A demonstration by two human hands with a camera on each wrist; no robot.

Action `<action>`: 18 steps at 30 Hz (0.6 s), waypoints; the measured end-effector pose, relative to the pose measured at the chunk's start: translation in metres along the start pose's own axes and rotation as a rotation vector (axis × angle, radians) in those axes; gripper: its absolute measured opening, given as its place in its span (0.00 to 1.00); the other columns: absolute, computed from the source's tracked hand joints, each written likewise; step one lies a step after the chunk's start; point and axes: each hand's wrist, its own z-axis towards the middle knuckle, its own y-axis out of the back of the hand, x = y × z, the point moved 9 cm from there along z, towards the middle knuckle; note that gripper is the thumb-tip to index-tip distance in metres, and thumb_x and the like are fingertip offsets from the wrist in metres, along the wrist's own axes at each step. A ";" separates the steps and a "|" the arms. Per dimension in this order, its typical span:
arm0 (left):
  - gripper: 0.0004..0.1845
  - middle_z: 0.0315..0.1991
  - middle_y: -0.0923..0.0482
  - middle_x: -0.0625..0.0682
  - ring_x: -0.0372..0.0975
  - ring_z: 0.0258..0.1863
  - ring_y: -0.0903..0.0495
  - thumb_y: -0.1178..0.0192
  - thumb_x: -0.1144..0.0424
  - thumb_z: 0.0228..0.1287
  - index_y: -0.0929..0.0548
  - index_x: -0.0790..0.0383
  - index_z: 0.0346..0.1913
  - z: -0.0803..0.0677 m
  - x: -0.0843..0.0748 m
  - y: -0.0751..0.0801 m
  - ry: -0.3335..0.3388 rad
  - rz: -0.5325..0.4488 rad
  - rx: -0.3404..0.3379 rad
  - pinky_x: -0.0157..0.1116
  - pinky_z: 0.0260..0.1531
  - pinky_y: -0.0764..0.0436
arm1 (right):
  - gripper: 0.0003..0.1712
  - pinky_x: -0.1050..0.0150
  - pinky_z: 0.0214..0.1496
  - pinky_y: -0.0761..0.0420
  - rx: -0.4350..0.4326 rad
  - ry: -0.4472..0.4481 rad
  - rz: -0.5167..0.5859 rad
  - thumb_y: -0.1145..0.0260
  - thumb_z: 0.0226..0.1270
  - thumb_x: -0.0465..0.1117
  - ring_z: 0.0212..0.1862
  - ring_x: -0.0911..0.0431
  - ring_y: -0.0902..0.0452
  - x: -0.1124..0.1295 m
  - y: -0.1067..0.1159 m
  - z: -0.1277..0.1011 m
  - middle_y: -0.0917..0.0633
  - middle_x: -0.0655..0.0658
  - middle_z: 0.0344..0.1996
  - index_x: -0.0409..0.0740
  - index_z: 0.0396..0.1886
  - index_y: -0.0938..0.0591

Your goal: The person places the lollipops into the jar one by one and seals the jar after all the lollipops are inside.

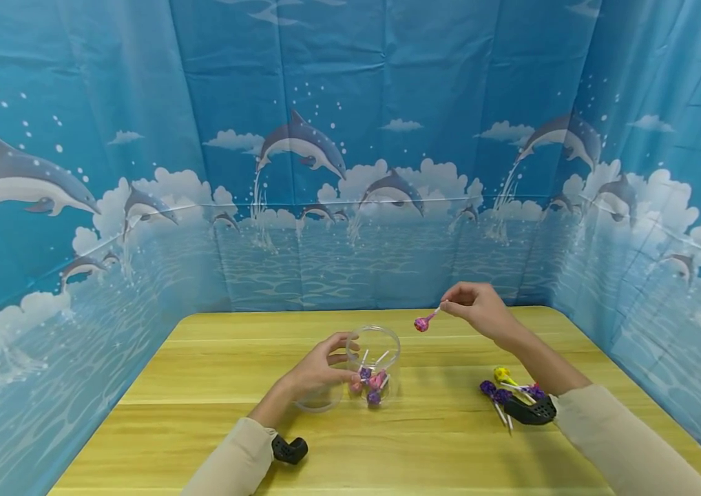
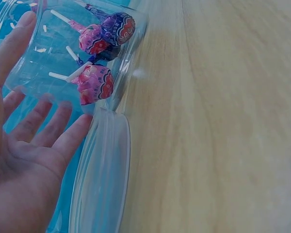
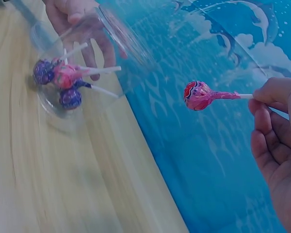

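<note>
A clear plastic jar [image 1: 391,365] stands on the table with several pink and purple wrapped lollipops [image 1: 374,397] inside, sticks pointing up. My left hand [image 1: 319,365] holds the jar from its left side, thumb in front and fingers spread along the wall. Close to the jar's rim, a pink lollipop [image 1: 421,324] hangs in the air, candy end toward the jar. My right hand [image 1: 477,310] pinches the end of its white stick [image 3: 246,96] between thumb and fingertips. In the left wrist view, a clear round lid [image 2: 103,174] lies beside the jar, below the left hand.
Loose lollipops lie in a pile at the right, under the right forearm: a yellow one [image 1: 503,375], purple ones [image 1: 487,388] and others partly hidden. A blue dolphin-print curtain [image 1: 350,262] stands behind the wooden table [image 1: 233,379]. Black wrist mounts [image 1: 289,450] sit on both wrists.
</note>
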 end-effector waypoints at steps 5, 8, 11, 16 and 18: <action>0.41 0.71 0.36 0.67 0.55 0.71 0.31 0.27 0.59 0.67 0.36 0.54 0.79 -0.001 0.001 0.000 -0.002 -0.007 0.007 0.47 0.65 0.24 | 0.11 0.59 0.45 0.17 0.016 0.022 0.029 0.33 0.77 0.39 0.41 0.51 0.16 0.009 -0.013 0.006 0.12 0.43 0.37 0.33 0.45 0.16; 0.41 0.72 0.36 0.67 0.55 0.71 0.31 0.28 0.60 0.67 0.36 0.53 0.79 -0.001 0.002 0.000 0.003 -0.011 0.006 0.49 0.66 0.25 | 0.11 0.58 0.48 0.16 0.031 0.034 0.043 0.32 0.76 0.39 0.42 0.50 0.15 0.014 -0.022 0.010 0.13 0.42 0.38 0.33 0.45 0.15; 0.41 0.71 0.36 0.67 0.56 0.71 0.32 0.28 0.60 0.68 0.36 0.54 0.79 0.000 0.003 -0.001 0.000 -0.013 0.008 0.51 0.67 0.26 | 0.11 0.55 0.48 0.16 0.050 0.045 0.053 0.32 0.76 0.39 0.43 0.49 0.15 0.018 -0.032 0.014 0.13 0.42 0.39 0.33 0.45 0.15; 0.39 0.72 0.36 0.68 0.56 0.71 0.31 0.30 0.63 0.70 0.36 0.56 0.79 0.000 0.000 -0.001 -0.003 -0.017 0.011 0.48 0.65 0.24 | 0.09 0.53 0.48 0.16 0.093 0.072 0.057 0.32 0.75 0.39 0.43 0.48 0.15 0.026 -0.056 0.021 0.13 0.42 0.39 0.36 0.44 0.14; 0.38 0.72 0.36 0.68 0.55 0.70 0.31 0.31 0.64 0.70 0.36 0.56 0.78 0.000 -0.001 -0.001 0.003 -0.020 0.008 0.47 0.64 0.23 | 0.09 0.52 0.49 0.16 0.118 0.085 0.060 0.32 0.76 0.39 0.43 0.48 0.16 0.029 -0.067 0.023 0.13 0.43 0.40 0.37 0.44 0.14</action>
